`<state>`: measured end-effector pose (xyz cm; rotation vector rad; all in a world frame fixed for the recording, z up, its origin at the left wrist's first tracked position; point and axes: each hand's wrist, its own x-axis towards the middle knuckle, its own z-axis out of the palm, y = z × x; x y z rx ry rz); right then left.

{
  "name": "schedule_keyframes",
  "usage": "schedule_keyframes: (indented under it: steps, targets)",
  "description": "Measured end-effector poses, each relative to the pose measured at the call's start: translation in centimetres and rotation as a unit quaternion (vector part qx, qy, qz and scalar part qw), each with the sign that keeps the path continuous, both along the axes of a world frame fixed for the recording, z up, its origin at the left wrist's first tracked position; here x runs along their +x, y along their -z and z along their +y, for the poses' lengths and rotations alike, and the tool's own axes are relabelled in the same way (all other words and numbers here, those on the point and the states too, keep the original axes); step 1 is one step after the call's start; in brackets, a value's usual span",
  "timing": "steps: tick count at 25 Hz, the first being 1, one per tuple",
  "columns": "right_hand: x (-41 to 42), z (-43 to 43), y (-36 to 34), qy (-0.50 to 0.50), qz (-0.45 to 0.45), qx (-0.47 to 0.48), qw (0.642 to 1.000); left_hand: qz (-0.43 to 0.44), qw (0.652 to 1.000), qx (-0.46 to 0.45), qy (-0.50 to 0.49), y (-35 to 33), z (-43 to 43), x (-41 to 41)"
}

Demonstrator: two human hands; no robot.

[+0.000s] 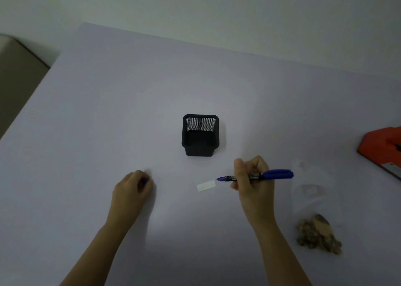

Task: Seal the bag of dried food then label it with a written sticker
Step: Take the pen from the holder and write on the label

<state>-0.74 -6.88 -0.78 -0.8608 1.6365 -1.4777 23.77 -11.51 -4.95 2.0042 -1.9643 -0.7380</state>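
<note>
Step in hand: judged from the layout, the writing of the label; the bag looks already dealt with and set aside, though its seal cannot be made out.
Right hand (251, 177): right of centre, its grip closed around the barrel of a blue marker (256, 175), held nearly level with the bare tip pointing left, so the nib can drop onto the sticker.
Marker tip: just beside the right end of the sticker; whether it touches cannot be told.
Sticker (206, 185): a small white rectangle lying flat on the bench (108, 112), just below the centre of the frame, between the two hands; it appears blank.
Left hand (135, 185): lower left of centre, curled into a loose fist resting on the bench, well apart from the sticker. Its grip is closed on a small blue piece (145, 180), probably the marker's cap, kept out of the way for recapping.
Bag of dried food (316, 216): a clear plastic bag lying flat at the lower right, near the right forearm; brown dried pieces are bunched at its lower end, the upper part empty and hard to see.
Pen holder (200, 134): a black mesh cup standing upright in the middle, empty, just above the sticker.
Orange device (384, 146): at the right edge, cut off by the frame; possibly a bag sealer, parked clear of the writing spot.
Risk: the loose sticker may slide under the nib, since no hand pins it.
</note>
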Motion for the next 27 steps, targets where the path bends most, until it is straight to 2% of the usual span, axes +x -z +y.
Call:
schedule_keyframes:
  steps: [3,5,7,8,10,11,14,16,21,27]
  targets:
    - [0.6,0.7,0.8,-0.043,-0.008,0.009,0.999,0.047,0.995,0.017,-0.090,-0.6,0.7,-0.3]
    - [0.8,0.9,1.4,-0.059,0.000,0.008,0.998,0.075,0.987,-0.056,-0.130,-1.7,1.7,-0.7]
    - [1.0,1.0,1.7,-0.066,-0.007,0.015,0.998,0.093,0.982,-0.161,-0.043,-2.1,3.0,-1.4]
    - [1.1,1.1,1.9,-0.068,-0.012,0.018,0.997,0.099,0.980,-0.173,0.023,-1.8,3.5,-1.8]
    - [1.3,1.3,2.1,-0.052,-0.019,0.021,0.998,0.110,0.976,-0.127,0.141,-0.3,3.9,-2.5]
    - [1.3,1.3,1.9,-0.030,-0.031,0.022,0.999,0.116,0.974,-0.099,0.169,0.4,3.8,-3.0]
    - [0.7,1.5,1.9,0.052,-0.046,0.022,0.997,0.142,0.974,-0.062,0.166,1.6,3.4,-4.8]
    - [0.2,1.8,1.8,0.066,-0.044,0.026,0.997,0.140,0.972,-0.056,0.179,2.4,3.1,-5.7]
    - [0.7,2.2,2.3,0.042,-0.035,0.014,0.998,0.120,0.971,-0.045,0.201,3.6,2.1,-6.2]
    - [2.6,0.6,4.7,0.003,0.070,0.001,0.998,0.081,0.960,-0.074,0.257,3.7,1.2,-6.3]
